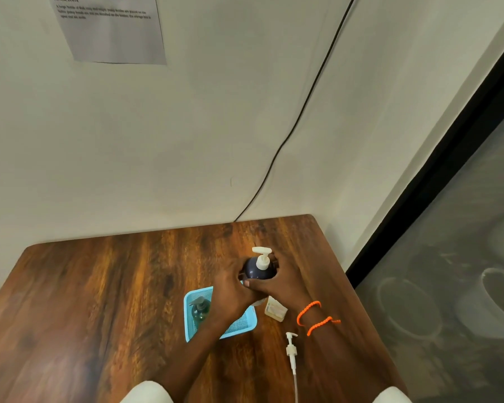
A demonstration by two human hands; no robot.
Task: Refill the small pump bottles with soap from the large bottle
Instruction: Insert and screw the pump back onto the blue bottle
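On the table, both hands' grip around the large bottle

Gripped dark pump bottle with left hand and right hand, above blue basket on wooden table.

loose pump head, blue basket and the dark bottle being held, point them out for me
loose pump head (291,349): head view, on its white collar, lying on the table.
blue basket (186,312): head view, on its left rim.
dark bottle (255,270): head view, on its shoulder below the white pump, between both hands.
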